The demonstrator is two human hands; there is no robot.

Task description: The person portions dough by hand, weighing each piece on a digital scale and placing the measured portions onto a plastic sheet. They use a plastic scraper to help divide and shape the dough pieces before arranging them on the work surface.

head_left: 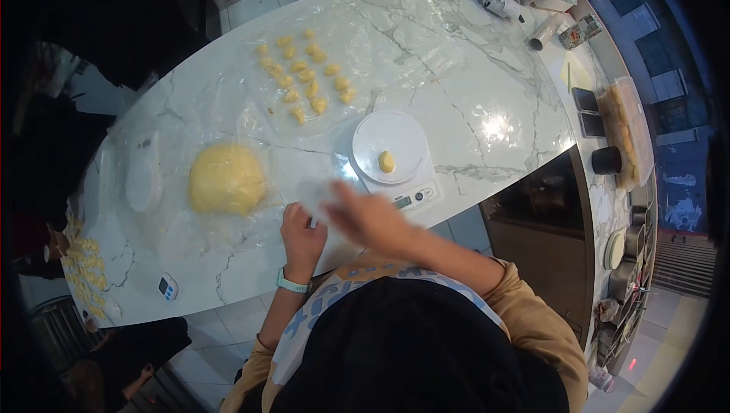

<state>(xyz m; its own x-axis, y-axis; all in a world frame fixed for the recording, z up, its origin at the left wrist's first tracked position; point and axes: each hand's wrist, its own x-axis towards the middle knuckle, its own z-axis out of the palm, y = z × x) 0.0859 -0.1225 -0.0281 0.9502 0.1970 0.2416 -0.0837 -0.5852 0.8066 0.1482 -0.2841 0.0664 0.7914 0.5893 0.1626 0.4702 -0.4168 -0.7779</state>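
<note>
A: In the head view, where's the dough?
B: The big dough mound sits left of centre. One dough lump rests on the digital kitchen scale, right of centre, and more portions lie on plastic sheeting toward the upper middle.
A: And the hands?
B: Both at lower centre. The left hand has its fingers bent inward; I can't tell whether they pinch anything. The right hand, just below the scale, is too blurred to read its fingers.
A: How would the dough handle?
B: My guess: the lump is light, soft and easily dented, so a gentle fingertip pinch on its sides. The mound is probably heavy and yielding, maybe slightly greasy; scoop it from beneath with both palms, or pinch bits from its near edge.
</note>
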